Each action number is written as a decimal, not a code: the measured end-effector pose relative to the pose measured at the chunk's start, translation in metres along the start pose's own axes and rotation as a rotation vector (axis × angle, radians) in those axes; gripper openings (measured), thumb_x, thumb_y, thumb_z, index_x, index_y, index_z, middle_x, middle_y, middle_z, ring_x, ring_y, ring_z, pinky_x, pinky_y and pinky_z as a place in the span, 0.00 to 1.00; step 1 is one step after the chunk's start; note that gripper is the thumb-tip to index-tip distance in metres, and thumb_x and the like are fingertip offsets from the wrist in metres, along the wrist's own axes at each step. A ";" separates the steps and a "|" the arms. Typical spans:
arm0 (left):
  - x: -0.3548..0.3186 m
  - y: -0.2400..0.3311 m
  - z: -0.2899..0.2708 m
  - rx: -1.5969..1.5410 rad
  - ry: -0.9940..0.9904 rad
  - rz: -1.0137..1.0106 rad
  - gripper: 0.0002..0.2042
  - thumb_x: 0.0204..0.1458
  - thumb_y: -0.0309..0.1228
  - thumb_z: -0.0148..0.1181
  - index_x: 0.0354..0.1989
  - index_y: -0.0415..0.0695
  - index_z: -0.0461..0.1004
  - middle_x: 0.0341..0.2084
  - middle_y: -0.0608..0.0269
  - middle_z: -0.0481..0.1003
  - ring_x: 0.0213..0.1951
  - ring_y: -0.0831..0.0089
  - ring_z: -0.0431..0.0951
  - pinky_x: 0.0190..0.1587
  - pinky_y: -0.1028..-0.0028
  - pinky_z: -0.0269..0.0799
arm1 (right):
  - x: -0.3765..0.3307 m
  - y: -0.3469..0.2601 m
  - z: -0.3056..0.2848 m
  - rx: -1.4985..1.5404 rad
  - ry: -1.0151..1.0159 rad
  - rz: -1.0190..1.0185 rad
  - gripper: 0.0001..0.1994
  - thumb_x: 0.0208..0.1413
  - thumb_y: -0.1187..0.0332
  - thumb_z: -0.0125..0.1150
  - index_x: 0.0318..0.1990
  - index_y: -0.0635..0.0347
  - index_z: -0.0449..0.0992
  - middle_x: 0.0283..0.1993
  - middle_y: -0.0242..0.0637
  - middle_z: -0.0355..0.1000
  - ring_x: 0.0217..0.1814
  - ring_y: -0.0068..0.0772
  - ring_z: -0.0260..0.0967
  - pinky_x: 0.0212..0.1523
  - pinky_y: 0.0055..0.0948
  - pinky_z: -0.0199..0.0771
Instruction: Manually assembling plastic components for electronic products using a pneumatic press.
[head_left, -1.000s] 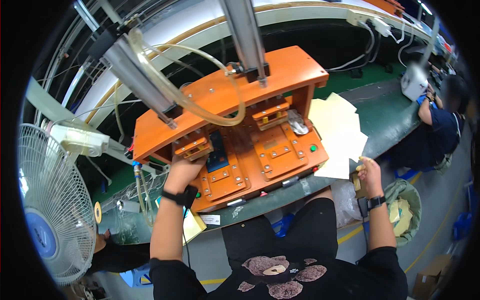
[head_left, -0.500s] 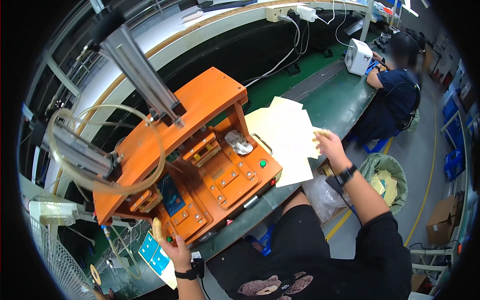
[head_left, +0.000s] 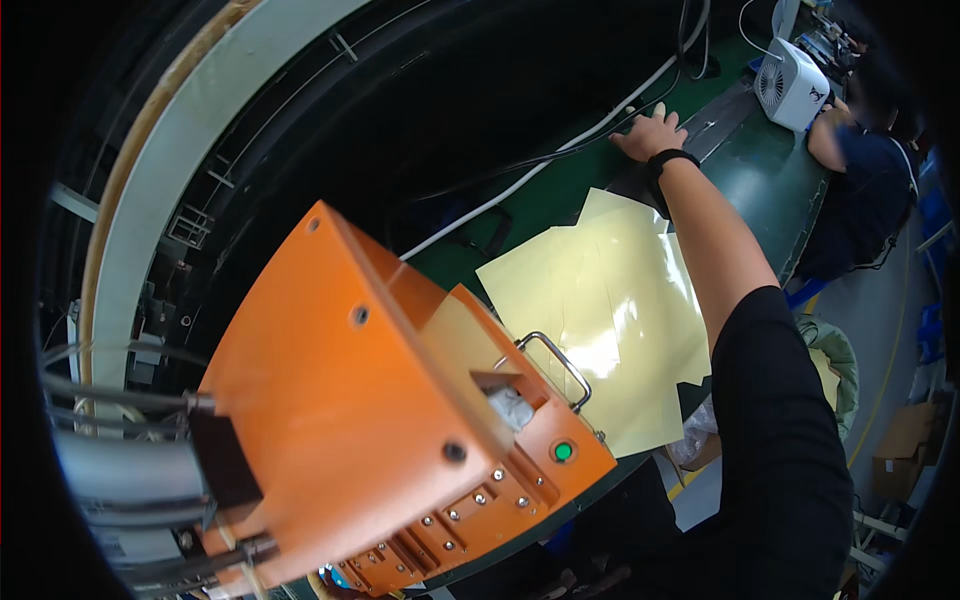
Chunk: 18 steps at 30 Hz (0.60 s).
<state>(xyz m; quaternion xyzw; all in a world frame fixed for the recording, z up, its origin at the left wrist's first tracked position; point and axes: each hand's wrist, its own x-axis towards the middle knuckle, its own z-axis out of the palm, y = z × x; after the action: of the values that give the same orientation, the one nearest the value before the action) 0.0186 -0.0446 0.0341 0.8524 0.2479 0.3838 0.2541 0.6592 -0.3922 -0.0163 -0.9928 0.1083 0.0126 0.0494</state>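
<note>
My right hand (head_left: 650,138) is stretched out to the far side of the green bench, beside a dark grey strip. Its fingers are spread, pale covers show on some fingertips, and nothing is visible in it. Nearer to me, below that forearm, lie several overlapping pale yellow sheets (head_left: 570,290), shiny in places. Left of them stands an orange press machine (head_left: 330,400) with a metal handle (head_left: 556,368), a green button (head_left: 563,452) and a crumpled white wad (head_left: 511,408) in a recess. My left hand cannot be made out; the press fills the lower left.
White and black cables (head_left: 560,155) run along the back of the bench. A white fan box (head_left: 790,85) stands at the far right, near a seated person in dark clothes (head_left: 865,190). A green-lined bin (head_left: 845,375) and cardboard boxes (head_left: 900,450) are on the floor at right.
My right hand has gone from the sheets' right edge to the bench's far side. The view has shifted closer over the press, and my left hand has dropped out of sight.
</note>
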 end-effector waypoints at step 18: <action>-0.012 -0.041 -0.005 -0.295 0.198 0.090 0.39 0.60 0.60 0.39 0.66 0.36 0.57 0.66 0.49 0.59 0.68 0.56 0.57 0.68 0.57 0.49 | -0.156 0.108 -0.040 1.763 -0.507 0.042 0.16 0.62 0.55 0.60 0.48 0.56 0.73 0.40 0.34 0.77 0.38 0.27 0.75 0.43 0.27 0.76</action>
<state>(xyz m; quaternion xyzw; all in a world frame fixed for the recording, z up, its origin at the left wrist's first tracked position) -0.0013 -0.0202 0.0048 0.7744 0.1744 0.5089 0.3332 0.4842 -0.4678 0.0190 -0.5611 0.0827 0.1439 0.8110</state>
